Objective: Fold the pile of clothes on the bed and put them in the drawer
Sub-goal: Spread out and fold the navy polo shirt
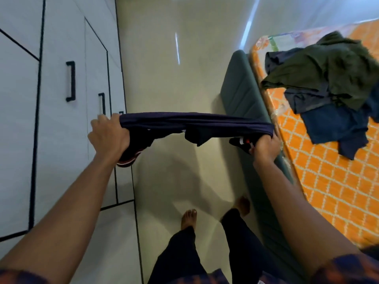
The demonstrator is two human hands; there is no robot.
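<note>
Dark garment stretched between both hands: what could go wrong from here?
1. The dark garment is bunched in mid-air over the floor, gripped by the left hand and right hand; the fold may come out uneven.
2. The pile lies near the edge of the bed and might slide off.

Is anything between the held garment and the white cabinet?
No object is visible between them. The garment, gripped by the left hand and right hand, hangs beside the cabinet, but every front in view is closed.
</note>
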